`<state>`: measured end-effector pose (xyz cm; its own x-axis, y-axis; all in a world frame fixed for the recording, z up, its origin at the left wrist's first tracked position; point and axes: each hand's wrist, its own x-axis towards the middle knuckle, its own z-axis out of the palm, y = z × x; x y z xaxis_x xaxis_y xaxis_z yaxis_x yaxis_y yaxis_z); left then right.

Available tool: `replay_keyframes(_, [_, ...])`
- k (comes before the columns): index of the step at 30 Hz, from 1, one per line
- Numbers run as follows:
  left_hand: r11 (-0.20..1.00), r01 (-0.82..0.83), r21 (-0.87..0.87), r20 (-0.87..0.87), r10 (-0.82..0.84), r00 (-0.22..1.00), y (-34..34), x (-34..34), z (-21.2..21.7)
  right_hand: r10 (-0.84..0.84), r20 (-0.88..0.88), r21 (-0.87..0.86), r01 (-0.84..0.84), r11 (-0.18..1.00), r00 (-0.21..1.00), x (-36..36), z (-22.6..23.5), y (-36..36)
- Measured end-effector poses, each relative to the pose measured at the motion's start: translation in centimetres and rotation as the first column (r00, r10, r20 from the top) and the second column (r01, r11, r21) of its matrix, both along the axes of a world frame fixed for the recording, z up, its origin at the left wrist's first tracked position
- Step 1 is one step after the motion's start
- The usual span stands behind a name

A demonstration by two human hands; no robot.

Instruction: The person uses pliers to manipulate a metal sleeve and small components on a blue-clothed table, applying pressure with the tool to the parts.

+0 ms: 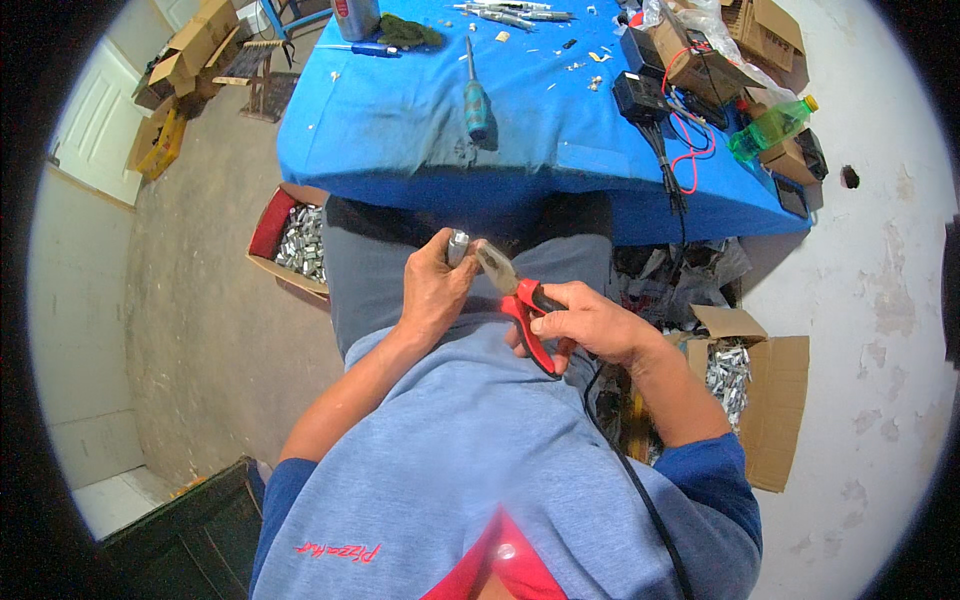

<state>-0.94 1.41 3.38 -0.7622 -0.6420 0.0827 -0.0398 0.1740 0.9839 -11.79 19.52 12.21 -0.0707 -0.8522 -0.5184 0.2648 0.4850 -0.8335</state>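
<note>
I note left grip [435, 288] pinching a silver metal cylinder [458, 248], seemingly for steadiness; right grip [592, 326] wraps red-and-black-handled steel pliers [525, 292], nose alongside.

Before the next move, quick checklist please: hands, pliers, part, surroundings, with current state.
1. Silver metal part held in left hand: ok.
2. Red-and-black pliers held in right hand: ok.
3. Pliers' tips clear of left hand: cannot tell, very close.
4. Teal screwdriver away from both hands: ok, on blue table.
5. Black cable clear of right hand: cannot tell, passes close.
</note>
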Motion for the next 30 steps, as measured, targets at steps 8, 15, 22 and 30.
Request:
replay_keyframes(8, [0.982, -0.023, -0.190, 0.104, 0.043, 0.994, -0.2, 0.1, 0.2, -0.030, 0.038, 0.069, 0.027, 0.997, 0.999, 0.3, 0.6, -1.0])
replay_keyframes(15, [0.933, -0.031, -0.358, 0.088, 0.067, 0.994, -0.3, 0.4, 0.7, -0.050, 0.109, 0.112, 0.038, 0.993, 0.993, 0.5, 0.4, -1.4])
replay_keyframes(22, [0.905, -0.025, -0.425, 0.110, 0.079, 0.991, -0.2, 0.5, 0.2, -0.112, 0.285, 0.137, 0.075, 0.988, 0.952, 0.3, 0.4, -1.3])
replay_keyframes(30, [0.954, -0.001, -0.300, 0.088, 0.029, 0.996, -0.2, 0.7, -1.5, -0.132, 0.221, 0.155, 0.099, 0.983, 0.966, 0.1, 0.3, -1.0])
